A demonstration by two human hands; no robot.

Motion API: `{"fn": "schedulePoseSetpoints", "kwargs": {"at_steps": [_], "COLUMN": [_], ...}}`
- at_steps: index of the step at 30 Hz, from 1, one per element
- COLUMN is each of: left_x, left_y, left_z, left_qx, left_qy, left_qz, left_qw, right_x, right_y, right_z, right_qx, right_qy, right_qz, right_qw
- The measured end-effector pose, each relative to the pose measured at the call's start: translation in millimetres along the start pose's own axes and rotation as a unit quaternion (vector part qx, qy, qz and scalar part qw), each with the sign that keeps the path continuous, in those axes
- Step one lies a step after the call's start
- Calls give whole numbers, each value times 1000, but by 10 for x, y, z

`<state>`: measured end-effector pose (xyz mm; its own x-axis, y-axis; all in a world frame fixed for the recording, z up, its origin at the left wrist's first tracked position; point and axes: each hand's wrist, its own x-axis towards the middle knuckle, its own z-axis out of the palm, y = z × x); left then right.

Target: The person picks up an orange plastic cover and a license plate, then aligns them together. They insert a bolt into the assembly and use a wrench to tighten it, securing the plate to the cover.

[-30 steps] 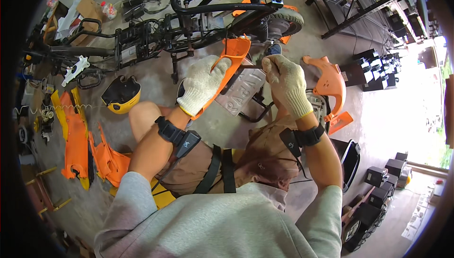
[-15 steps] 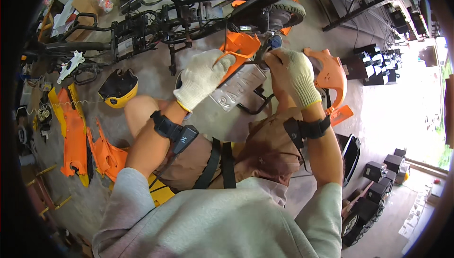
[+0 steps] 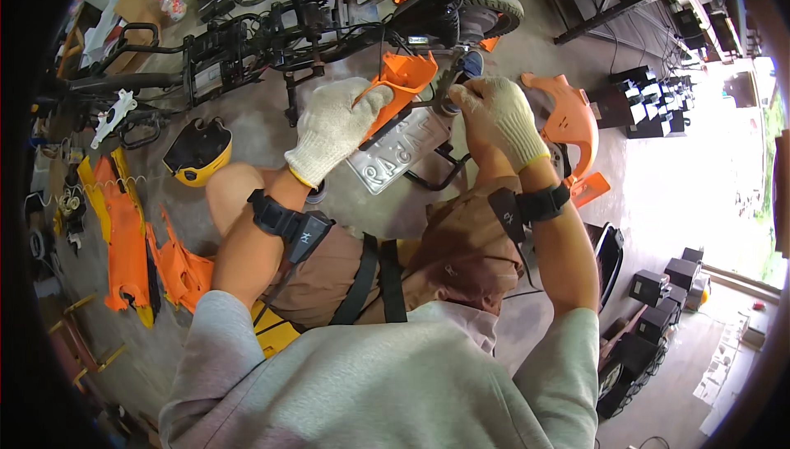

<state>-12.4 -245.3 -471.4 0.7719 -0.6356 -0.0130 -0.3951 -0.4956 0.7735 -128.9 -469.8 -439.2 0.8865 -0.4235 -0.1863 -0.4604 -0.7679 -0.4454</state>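
Observation:
My left hand (image 3: 336,130), in a white knit glove, grips the edge of an orange plastic fender panel (image 3: 403,79) on a stripped motorbike frame (image 3: 329,4). Just right of it, my right hand (image 3: 496,116), also gloved, is closed around a slim dark tool (image 3: 440,87) whose tip meets the fender near a grey plate (image 3: 395,157) that hangs below it. Both wrists carry black straps with small devices. My knees in brown trousers sit under the hands.
Orange body panels (image 3: 123,227) lie on the concrete floor at the left, beside a yellow and black cover (image 3: 197,153). Another orange panel (image 3: 568,120) sits right of my hands. Black boxes (image 3: 658,309) and metal racks (image 3: 650,4) stand at the right.
The view has shifted closer to the bike. My two hands have stayed on the orange fender, the right one working its tool at the same spot.

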Motion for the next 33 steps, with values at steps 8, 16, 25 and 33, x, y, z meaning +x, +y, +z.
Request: {"fn": "schedulePoseSetpoints", "kwargs": {"at_steps": [8, 16, 25, 33], "left_x": [-9, -25, -15, 30], "left_y": [-114, -170, -179, -214], "left_z": [26, 56, 45, 78], "left_qx": [-9, -8, -27, -69], "left_qy": [48, 69, 83, 109], "left_qz": [13, 29, -32, -44], "left_qw": [999, 997, 996, 991], "right_x": [-423, -697, -769, -827], "right_y": [-97, -283, -593, -853], "right_z": [479, 576, 782, 1176], "right_qx": [90, 327, 432, 489], "right_qy": [66, -111, -108, -91], "right_qz": [45, 194, 283, 286], "right_qw": [993, 918, 850, 819]}}
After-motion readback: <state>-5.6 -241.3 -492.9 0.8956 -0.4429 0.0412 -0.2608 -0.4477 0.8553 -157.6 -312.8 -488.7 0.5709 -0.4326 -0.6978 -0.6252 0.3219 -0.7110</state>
